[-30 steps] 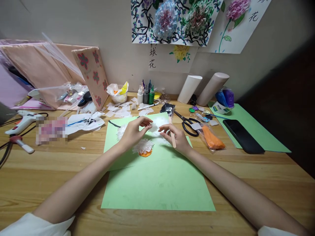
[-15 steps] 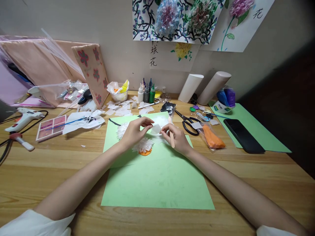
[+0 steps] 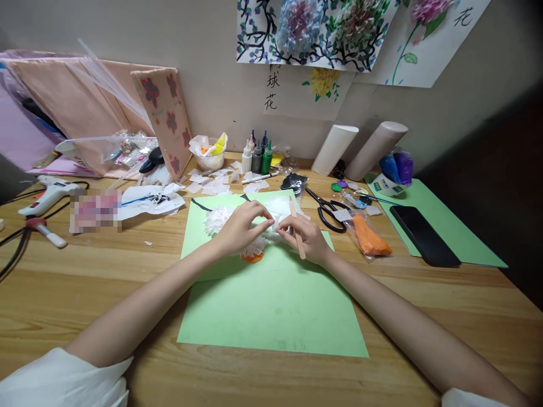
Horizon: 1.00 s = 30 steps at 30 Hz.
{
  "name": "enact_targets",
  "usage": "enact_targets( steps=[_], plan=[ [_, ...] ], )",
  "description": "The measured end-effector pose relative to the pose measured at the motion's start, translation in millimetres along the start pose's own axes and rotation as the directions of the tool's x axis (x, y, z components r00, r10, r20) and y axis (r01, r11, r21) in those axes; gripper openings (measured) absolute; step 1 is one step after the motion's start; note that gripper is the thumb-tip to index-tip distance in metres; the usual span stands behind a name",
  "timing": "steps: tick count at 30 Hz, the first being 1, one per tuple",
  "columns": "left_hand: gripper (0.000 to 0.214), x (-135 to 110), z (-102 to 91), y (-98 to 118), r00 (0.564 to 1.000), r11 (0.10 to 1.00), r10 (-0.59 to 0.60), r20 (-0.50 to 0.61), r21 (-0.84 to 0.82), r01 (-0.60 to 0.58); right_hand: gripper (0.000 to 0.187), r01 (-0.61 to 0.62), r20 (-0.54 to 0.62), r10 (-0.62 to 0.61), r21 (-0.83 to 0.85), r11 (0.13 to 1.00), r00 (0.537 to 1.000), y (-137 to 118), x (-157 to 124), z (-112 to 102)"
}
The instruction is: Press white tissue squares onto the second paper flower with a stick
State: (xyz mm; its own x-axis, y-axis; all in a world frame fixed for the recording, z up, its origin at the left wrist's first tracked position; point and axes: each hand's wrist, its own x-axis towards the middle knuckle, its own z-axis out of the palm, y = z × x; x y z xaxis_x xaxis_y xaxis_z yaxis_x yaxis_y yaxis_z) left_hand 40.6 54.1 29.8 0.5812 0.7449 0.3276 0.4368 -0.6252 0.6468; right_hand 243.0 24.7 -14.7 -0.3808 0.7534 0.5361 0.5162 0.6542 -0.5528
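Both my hands meet above the green paper sheets (image 3: 271,311), fingertips close together. A small white paper piece (image 3: 275,222) is pinched between the fingertips of my left hand (image 3: 244,229) and my right hand (image 3: 310,242). My right hand also grips a flat wooden craft stick (image 3: 300,247), which slants down across its fingers. Below my left hand lies a white ruffled paper tuft (image 3: 217,219), partly covered. Another tuft (image 3: 257,246) sits on an orange clay disc (image 3: 253,258), partly behind my left hand. More white material (image 3: 278,206) lies behind my fingers.
Loose white paper squares (image 3: 216,186) are scattered beyond the sheets. To the right are black scissors (image 3: 326,213), bagged orange clay (image 3: 370,237) and a black phone (image 3: 424,234). Paint bottles (image 3: 266,159) stand at the back; a glue gun (image 3: 46,195) lies at the left.
My fingertips have come closer together around the white paper piece, which looks smaller and more gathered. The whole view has shifted slightly.
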Motion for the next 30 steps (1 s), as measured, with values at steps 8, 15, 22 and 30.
enact_targets(
  steps=[8, 15, 22, 30],
  plan=[
    [0.02, -33, 2.7, 10, 0.995, 0.998, -0.051, -0.087, -0.034, 0.048, 0.002, 0.082, 0.088, -0.092, 0.11, 0.991, 0.992, -18, -4, 0],
    [0.015, -47, 15.7, 2, 1.0, 0.994, 0.018, 0.003, 0.11, -0.018, 0.008, 0.109, 0.237, -0.131, 0.104, 0.989, 0.963, -24, -4, 0],
    [0.012, -45, 19.8, 1, 1.0, 0.98, -0.014, 0.014, 0.2, 0.011, 0.008, 0.038, 0.272, -0.019, -0.065, 0.997, 0.962, -18, -4, 5],
    [0.011, -43, 22.9, 0, 0.999, 0.973, -0.048, -0.006, 0.228, 0.048, 0.042, -0.227, -0.064, 0.271, 0.384, 0.895, 0.96, -18, -7, 5]
  ],
)
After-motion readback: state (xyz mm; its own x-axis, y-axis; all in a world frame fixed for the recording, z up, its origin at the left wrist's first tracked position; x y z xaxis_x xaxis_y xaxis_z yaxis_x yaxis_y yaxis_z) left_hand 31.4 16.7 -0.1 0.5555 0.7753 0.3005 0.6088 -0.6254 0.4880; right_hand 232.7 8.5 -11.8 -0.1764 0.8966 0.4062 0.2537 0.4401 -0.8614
